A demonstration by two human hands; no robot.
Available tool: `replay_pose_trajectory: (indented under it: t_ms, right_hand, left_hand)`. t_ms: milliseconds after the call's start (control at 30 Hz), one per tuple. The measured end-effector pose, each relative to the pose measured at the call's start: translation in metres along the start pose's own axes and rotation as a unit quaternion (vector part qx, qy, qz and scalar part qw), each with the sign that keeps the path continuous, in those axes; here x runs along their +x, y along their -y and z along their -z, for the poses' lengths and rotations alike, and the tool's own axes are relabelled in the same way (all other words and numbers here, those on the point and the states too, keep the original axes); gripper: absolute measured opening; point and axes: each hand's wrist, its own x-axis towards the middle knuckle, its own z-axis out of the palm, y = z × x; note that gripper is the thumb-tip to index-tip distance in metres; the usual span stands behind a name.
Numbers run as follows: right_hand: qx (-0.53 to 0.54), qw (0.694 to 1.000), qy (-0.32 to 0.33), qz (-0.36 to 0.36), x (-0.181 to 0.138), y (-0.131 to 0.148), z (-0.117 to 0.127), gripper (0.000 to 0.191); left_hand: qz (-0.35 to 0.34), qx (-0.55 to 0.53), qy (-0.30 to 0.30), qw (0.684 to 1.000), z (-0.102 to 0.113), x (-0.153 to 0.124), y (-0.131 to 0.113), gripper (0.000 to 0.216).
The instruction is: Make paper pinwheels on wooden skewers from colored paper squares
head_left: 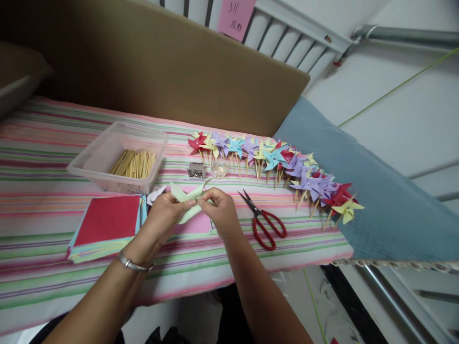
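Observation:
A pale green paper pinwheel (187, 195) is between my two hands, over the table. My left hand (165, 210) grips its left side with thumb and fingers. My right hand (219, 209) pinches it near the centre; whether a pin is in those fingertips is hidden. Beneath lies a pink paper sheet (193, 224), partly covered by my hands. A white cut paper piece (155, 195) shows just behind my left hand. To the right of my right hand lie scissors (263, 220) with red handles, blades apart. A small box of metal pins (196, 170) and a round clear dish (220, 168) stand behind.
Finished pinwheels on sticks (274, 157) line the back right of the striped cloth (43, 210). A clear plastic tub (96, 143) holds wooden sticks (134, 163). Coloured paper squares (107, 222) are stacked at left. A brown board (172, 71) stands behind, a blue surface (380, 191) at right.

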Motion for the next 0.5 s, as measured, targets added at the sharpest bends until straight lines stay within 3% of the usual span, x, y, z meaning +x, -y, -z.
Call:
replay_pose_trajectory:
  t_ms: [500]
  right_hand:
    - [-0.028,0.999,0.004,0.025,0.0009,-0.0054,0.0003,0.01]
  left_hand:
    - [-0.001,-0.016,-0.004,1.0,-0.0024,-0.0008,-0.0015,0.031]
